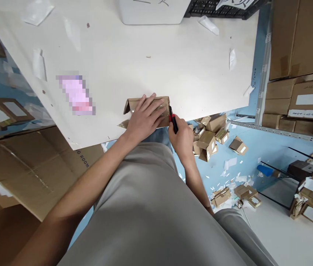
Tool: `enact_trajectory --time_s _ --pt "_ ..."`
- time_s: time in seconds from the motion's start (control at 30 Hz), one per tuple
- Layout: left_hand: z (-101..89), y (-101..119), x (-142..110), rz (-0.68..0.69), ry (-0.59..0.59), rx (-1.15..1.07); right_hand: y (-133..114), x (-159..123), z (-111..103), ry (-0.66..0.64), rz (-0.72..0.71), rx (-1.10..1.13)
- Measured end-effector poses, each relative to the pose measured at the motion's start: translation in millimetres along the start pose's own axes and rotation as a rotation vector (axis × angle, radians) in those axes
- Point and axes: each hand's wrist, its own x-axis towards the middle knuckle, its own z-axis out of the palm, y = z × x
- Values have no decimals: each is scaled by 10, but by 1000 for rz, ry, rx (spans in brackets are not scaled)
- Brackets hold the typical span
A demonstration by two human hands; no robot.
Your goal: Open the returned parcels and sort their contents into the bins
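Note:
A small brown cardboard box (134, 105) lies at the near edge of the white table (189, 66), its left end open with flaps sticking out. Across its top rests my left hand (148, 116), palm down with the fingers stretched out and spread. My right hand (181, 136) is wrapped round a black and red box cutter (174, 123). The cutter's tip is at the right end of the box; the blade itself is too small to make out. Shiny tape shows on the box beside my left fingers.
A blurred pink phone-like object (75, 94) lies on the table's left. White paper scraps (208, 25), a pale bin (153, 13) and a black crate (211, 7) are around. Opened boxes (207, 142) litter the blue floor; a shelf (297, 135) stands right, a large carton (34, 166) left.

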Motion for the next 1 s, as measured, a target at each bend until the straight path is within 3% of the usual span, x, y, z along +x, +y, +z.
enact_trajectory --time_s 0.13,0.4,0.63,0.83,1.0 --pt "9 15 -37 -7 13 -19 -135 -13 -61 -46 78 -112" --pt "21 30 -51 -1 17 -20 -220 -38 -125 -57 54 -141" --pt "66 27 -49 -6 32 -27 -378 -154 -132 -125 169 -207" --pt "76 45 -54 -8 50 -35 -317 -348 -134 -150 176 -200" --pt "81 44 -70 6 59 -19 -305 -266 -187 -127 136 -183"
